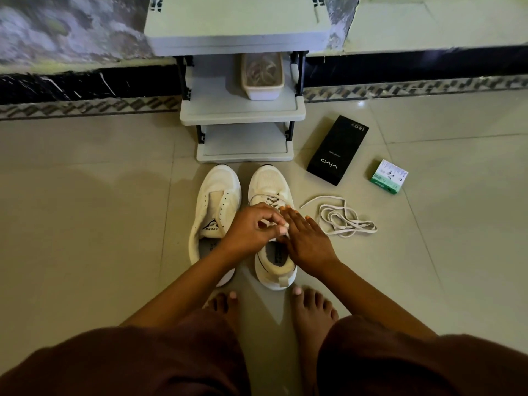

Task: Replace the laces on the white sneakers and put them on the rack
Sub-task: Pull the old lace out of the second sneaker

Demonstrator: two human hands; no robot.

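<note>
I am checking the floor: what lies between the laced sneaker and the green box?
In the head view, a loose lace lies between laced sneaker and green box.

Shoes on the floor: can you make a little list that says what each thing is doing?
left sneaker: no lace, on floor
right sneaker: partly laced
left hand: pinches the lace on right sneaker
right hand: fingers straight, rests on right sneaker
loose lace: on tiles, right of sneakers
rack: holds a tub, no shoes
black box: on floor
green box: on floor
</note>
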